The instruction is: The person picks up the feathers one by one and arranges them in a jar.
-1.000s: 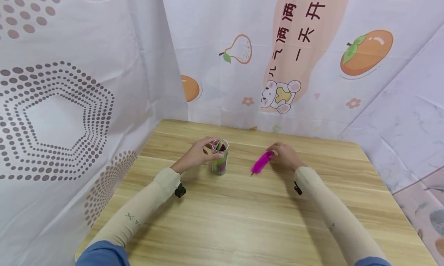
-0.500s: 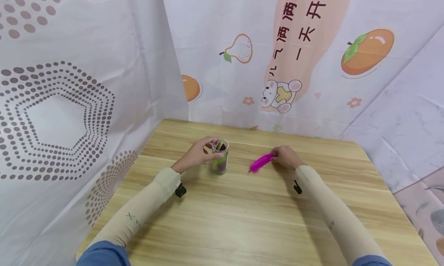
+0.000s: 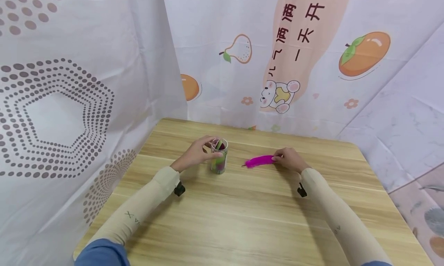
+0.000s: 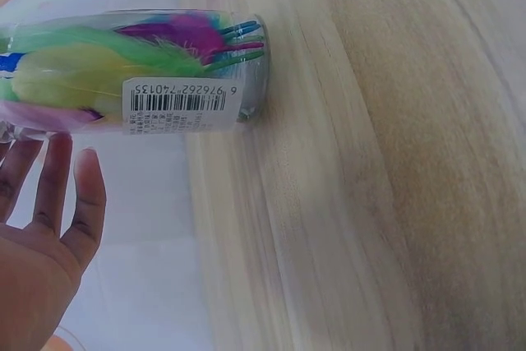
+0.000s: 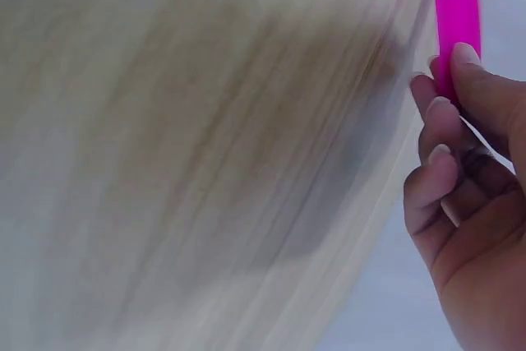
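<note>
A small clear jar stands upright on the wooden table, stuffed with several coloured feathers: green, yellow, purple. My left hand is curled around its upper rim from the left side. My right hand pinches one end of a magenta feather, which lies nearly level just above the table, its quill tip pointing left toward the jar. A short gap separates the feather's tip from the jar.
Printed cloth backdrops hang close behind and to the left of the table: a dotted one on the left, a fruit-and-bear one at the back. The table's right edge drops off near a marbled sheet.
My right hand has turned the magenta feather from a downward slant to nearly level and carried it leftward toward the jar. My left hand has stayed on the jar.
</note>
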Tool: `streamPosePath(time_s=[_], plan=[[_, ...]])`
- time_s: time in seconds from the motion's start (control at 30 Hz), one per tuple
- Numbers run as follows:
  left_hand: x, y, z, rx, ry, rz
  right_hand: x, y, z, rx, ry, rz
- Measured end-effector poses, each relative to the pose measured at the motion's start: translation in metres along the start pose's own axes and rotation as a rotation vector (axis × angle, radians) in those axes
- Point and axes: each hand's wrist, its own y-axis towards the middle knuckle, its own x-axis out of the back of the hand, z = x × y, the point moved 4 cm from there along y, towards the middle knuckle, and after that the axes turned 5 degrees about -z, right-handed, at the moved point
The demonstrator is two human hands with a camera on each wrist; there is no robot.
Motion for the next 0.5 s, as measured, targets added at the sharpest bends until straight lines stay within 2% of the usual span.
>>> streamPosePath(time_s=[0.27,0.5], plan=[[0.0,-0.002,-0.001,0.022,-0.01,-0.005,0.013,-0.009,0.0,-0.015,0.14,-0.152],[-0.001,-0.001,-0.004,0.018,-0.005,-0.008,0.023,-0.014,0.005,-0.064,0.182,-0.165]])
